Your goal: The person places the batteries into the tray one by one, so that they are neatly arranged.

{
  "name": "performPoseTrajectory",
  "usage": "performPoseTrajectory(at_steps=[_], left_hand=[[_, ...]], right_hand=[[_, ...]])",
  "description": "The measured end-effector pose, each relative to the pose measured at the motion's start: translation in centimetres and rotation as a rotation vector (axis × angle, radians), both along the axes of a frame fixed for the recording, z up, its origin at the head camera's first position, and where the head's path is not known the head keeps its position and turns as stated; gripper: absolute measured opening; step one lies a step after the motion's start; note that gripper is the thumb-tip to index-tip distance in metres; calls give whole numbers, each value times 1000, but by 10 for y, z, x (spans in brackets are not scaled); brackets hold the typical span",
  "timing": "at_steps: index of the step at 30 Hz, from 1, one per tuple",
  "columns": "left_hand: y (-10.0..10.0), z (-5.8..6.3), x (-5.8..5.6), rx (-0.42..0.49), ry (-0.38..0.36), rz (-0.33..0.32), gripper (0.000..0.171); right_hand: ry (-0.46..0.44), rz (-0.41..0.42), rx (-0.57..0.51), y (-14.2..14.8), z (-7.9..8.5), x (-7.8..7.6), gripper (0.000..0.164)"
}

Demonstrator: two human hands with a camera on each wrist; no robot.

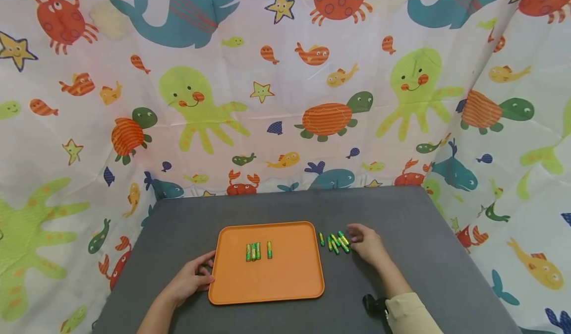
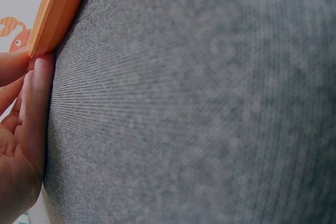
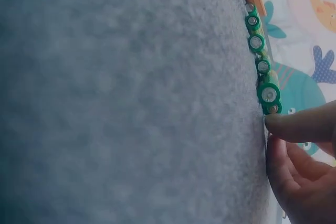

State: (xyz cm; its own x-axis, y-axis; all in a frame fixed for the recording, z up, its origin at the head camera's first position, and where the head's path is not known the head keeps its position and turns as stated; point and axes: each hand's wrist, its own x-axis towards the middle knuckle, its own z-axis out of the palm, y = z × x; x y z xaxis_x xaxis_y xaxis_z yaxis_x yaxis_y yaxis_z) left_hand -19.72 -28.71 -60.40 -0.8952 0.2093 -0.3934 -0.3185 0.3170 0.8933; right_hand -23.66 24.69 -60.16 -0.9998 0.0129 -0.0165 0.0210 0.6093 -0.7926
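An orange tray (image 1: 285, 279) lies on the grey table. My left hand (image 1: 193, 278) grips its left rim; in the left wrist view the thumb is over the edge and a finger (image 2: 41, 85) is beneath it. On the tray stand out three green-and-yellow batteries (image 1: 253, 251) side by side, with a single battery (image 1: 269, 250) a little to their right. Several more batteries (image 1: 335, 241) lie loosely grouped beyond the tray's right edge. My right hand (image 1: 368, 245) is just right of this group, fingers bent. In the right wrist view its thumb (image 3: 286, 124) is beside the nearest battery (image 3: 269, 94), with nothing visible between thumb and fingers.
The grey table (image 1: 401, 215) runs back to a hanging cloth (image 1: 267, 150) printed with sea animals, which also covers both sides. A black device (image 1: 373, 305) sits at the right wrist, by a beige sleeve (image 1: 408, 314).
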Motion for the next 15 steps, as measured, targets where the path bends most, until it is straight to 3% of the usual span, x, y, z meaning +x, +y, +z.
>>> performPoseTrajectory(at_steps=[8, 15], left_hand=[[1, 2, 1, 2, -9, -3, 80], [1, 5, 1, 9, -8, -7, 80]], right_hand=[[-38, 100, 110, -1, 2, -8, 71], [-40, 118, 100, -3, 6, -6, 62]])
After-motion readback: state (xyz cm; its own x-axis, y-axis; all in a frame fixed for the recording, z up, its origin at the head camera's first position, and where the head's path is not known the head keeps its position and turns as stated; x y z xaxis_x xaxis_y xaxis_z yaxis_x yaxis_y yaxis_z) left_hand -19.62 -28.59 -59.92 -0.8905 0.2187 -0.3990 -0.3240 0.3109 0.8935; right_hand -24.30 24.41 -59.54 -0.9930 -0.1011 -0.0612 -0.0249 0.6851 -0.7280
